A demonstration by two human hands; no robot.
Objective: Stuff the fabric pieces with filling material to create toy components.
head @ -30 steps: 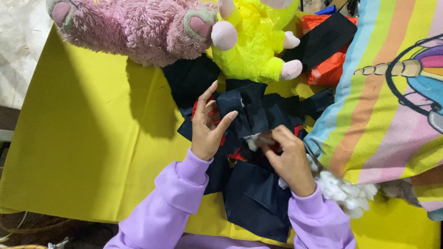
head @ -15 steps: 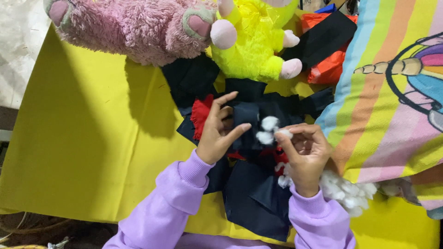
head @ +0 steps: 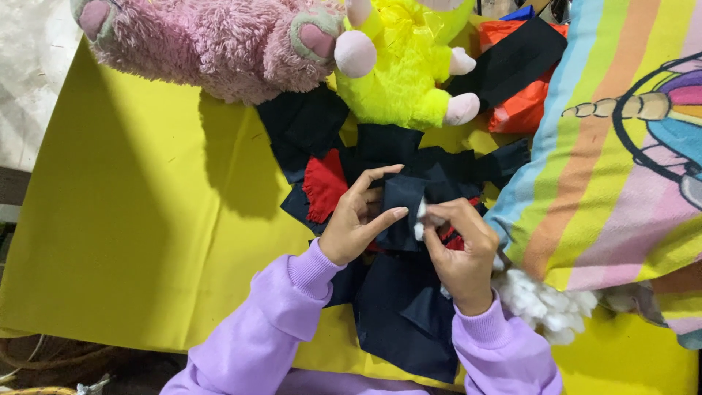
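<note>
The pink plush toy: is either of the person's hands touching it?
No: the pink plush toy lies at the top, apart from the left hand and right hand, both on the dark navy fabric piece.

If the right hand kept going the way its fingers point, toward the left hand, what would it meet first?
Probably the dark navy cloth piece that the left hand holds; the right hand pinches white stuffing right at its edge. Depth is unclear.

A yellow cloth (head: 131, 241) covers the work surface under bright, even light. Left of it lies a white textured sheet (head: 29, 66); below its near edge, dark floor (head: 88, 369) shows.
</note>
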